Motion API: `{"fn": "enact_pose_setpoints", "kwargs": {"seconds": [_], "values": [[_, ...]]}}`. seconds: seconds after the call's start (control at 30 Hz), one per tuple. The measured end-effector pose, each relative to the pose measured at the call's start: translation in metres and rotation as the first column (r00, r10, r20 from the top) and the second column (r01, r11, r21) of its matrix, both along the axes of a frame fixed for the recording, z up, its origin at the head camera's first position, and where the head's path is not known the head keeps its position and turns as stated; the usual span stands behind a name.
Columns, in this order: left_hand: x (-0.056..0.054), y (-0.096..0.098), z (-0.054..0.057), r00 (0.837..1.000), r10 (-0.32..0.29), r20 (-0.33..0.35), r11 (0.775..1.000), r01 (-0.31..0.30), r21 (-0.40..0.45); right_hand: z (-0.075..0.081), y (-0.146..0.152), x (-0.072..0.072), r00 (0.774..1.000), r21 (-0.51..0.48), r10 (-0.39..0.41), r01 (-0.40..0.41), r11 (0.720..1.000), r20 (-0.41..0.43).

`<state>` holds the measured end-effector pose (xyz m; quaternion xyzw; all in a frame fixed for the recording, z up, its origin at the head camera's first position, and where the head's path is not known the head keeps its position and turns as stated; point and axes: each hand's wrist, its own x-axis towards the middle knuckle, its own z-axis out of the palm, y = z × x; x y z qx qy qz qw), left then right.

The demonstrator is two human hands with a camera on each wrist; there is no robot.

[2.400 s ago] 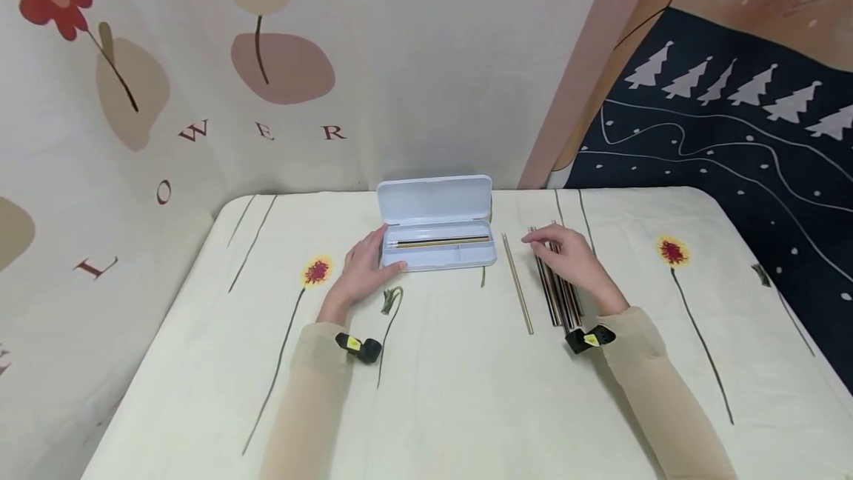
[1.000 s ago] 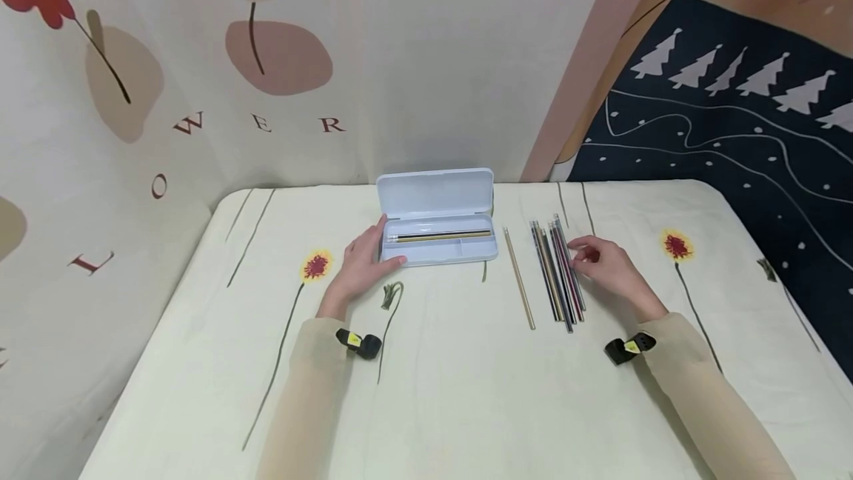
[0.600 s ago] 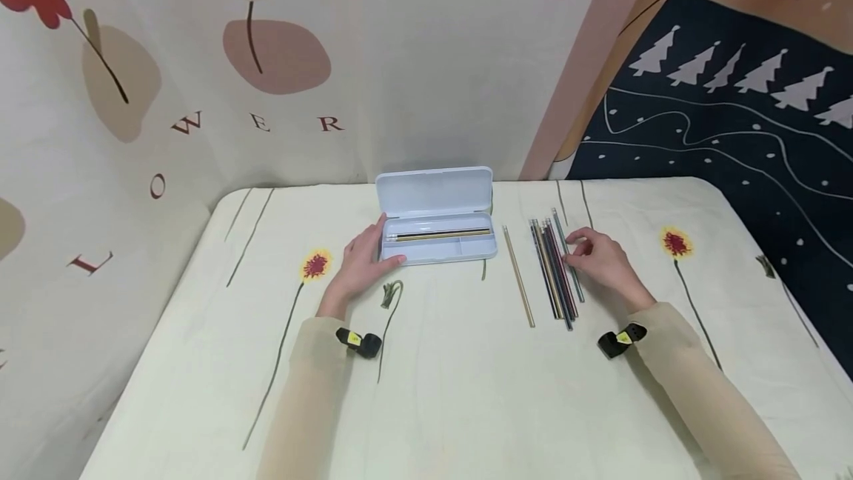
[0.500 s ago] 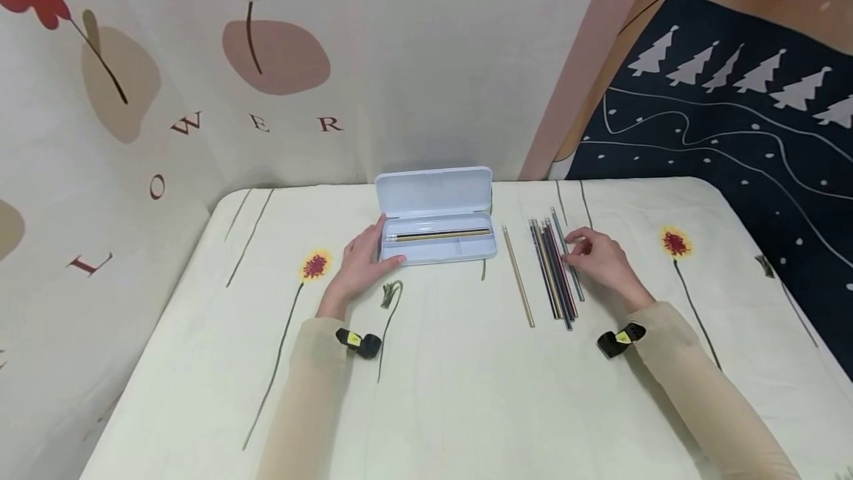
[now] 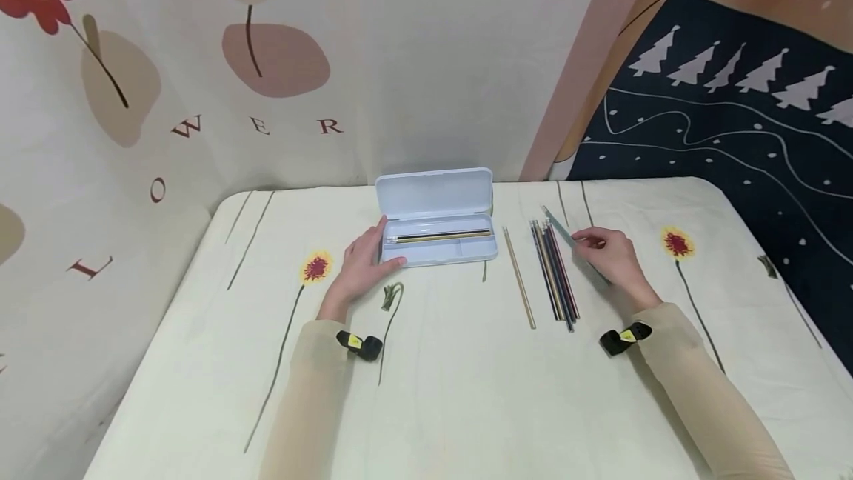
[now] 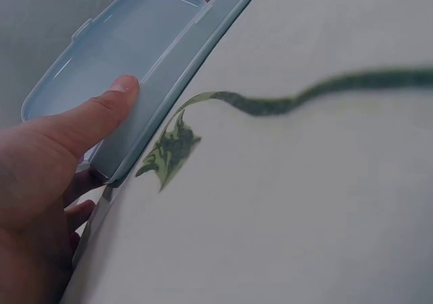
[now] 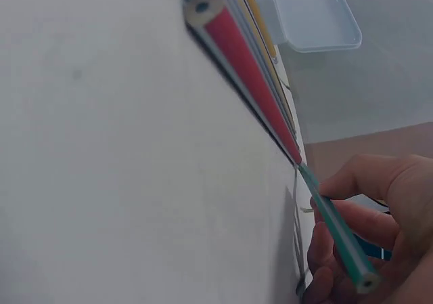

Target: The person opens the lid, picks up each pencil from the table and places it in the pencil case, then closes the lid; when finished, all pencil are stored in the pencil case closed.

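My left hand [image 5: 363, 264] grips the left end of an open pale blue pencil case [image 5: 436, 195], thumb along its front side and the other fingers round its end. A few pencils [image 5: 440, 235] lie in the case's rear compartment. My right hand [image 5: 611, 256] pinches a green pencil [image 7: 344, 240] between thumb and fingers, slanted beside the other pencils. Just left of it on the cloth lies a bunch of several dark, gold and red pencils [image 5: 556, 272]. In the right wrist view a red pencil [image 7: 247, 67] shows its unsharpened end.
One gold pencil [image 5: 518, 278] lies apart between the case and the bunch. A white tablecloth [image 5: 453, 384] with printed flowers covers the table. Behind it hang a pale printed curtain [image 5: 433, 80] and a dark cloth with trees [image 5: 733, 132].
My right hand has moved from above the bunch to its right side and drawn the green pencil away, turning it to a slant. The left hand has stayed on the case.
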<state>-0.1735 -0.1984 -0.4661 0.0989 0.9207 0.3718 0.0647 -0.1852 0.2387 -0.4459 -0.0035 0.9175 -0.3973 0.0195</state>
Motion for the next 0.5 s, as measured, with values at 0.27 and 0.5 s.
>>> {"fn": "enact_pose_setpoints", "kwargs": {"seconds": [0.27,0.5], "values": [[0.000,-0.001,-0.001,1.000,-0.001,-0.009,1.000,0.001,-0.005,0.006,0.002,0.003,0.998,-0.030,-0.046,0.047,0.998,0.046],[0.000,-0.001,-0.002,1.000,-0.003,-0.015,1.000,0.003,0.001,0.013,0.000,0.005,0.998,-0.045,-0.036,0.037,0.998,0.043]]}}
